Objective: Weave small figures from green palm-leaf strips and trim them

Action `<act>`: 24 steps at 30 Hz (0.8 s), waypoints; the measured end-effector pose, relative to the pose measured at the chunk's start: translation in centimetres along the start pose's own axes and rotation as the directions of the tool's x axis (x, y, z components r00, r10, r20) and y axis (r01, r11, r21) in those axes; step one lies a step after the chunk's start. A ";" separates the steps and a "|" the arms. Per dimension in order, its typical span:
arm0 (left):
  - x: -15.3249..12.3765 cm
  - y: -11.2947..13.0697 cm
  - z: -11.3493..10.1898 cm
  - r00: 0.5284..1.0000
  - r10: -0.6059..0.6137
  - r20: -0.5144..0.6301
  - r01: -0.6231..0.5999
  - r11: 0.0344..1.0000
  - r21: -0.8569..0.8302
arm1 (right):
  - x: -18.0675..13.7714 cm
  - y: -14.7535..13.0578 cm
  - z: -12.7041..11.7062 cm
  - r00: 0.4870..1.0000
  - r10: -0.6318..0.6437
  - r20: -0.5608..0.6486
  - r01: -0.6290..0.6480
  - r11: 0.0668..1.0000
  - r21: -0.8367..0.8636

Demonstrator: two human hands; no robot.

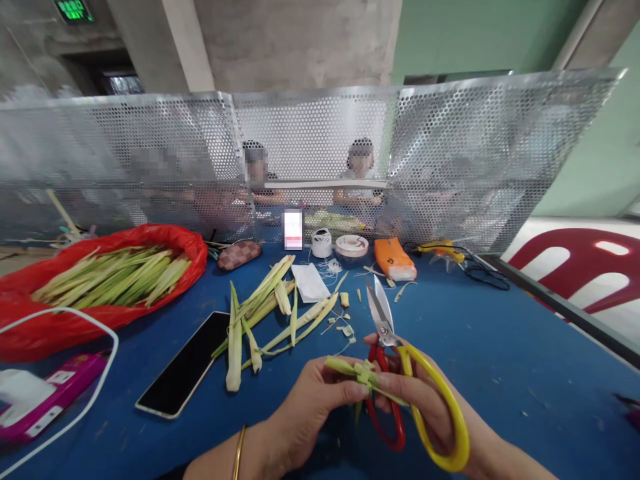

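Observation:
My left hand (310, 400) is closed, pinching a small folded piece of green palm leaf (357, 373) over the blue table (500, 353). My right hand (425, 407) pinches the same leaf piece from the right and also holds scissors (395, 373) with one red and one yellow handle loop, blades up and slightly apart. A gold bangle (239, 453) is on my left wrist. Loose leaf strips (260, 313) lie just beyond my hands.
A red bag (30, 333) of leaf strips sits at left. A black phone (187, 363), a pink device (45, 397), thread spool (321, 242), round tin (351, 245), orange pouch (395, 259) and brown case (239, 255) lie around. A perforated metal screen (450, 147) stands behind, with people beyond it. A red chair (585, 267) is at right.

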State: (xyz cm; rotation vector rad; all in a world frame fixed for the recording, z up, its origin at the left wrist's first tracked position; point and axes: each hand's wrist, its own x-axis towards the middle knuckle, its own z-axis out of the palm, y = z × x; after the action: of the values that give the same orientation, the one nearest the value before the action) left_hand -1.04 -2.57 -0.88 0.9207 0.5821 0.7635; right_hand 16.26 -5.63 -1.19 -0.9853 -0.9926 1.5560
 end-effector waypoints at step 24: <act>0.3 -0.2 -0.6 0.961 -0.031 -0.275 0.100 0.966 0.238 | 0.1 0.2 -0.5 0.987 -0.156 -0.026 0.150 0.976 -0.158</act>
State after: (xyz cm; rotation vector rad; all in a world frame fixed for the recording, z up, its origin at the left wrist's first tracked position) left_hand -1.25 -2.10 -1.42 1.0295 0.9620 0.7721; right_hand 16.68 -5.49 -1.53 -1.0175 -1.1494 1.3432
